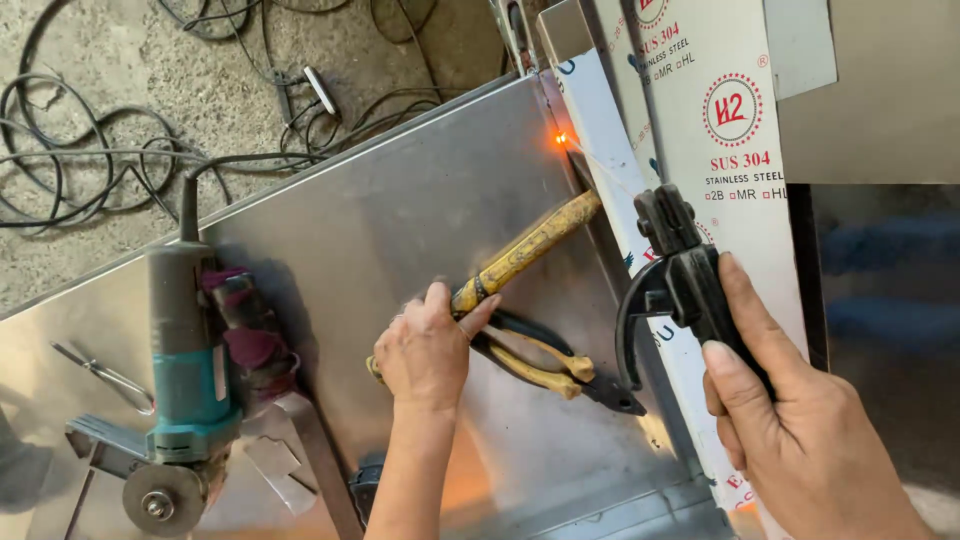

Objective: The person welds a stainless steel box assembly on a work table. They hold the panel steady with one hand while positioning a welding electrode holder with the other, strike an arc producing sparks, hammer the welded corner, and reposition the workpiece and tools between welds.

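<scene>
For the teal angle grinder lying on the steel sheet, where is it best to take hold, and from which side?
Probably around the teal angle grinder's cylindrical body, coming from above at the cable end. The round cutting disc sits exposed at the near end, so approach away from it.

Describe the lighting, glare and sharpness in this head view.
Head view: daylight, sharp throughout; the steel sheet shows soft sheen, no harsh glare; an orange spark glows at the seam; the left hand casts a faint shadow; the right hand and holder stay crisp; the grinder shades the sheet beside it.
</scene>
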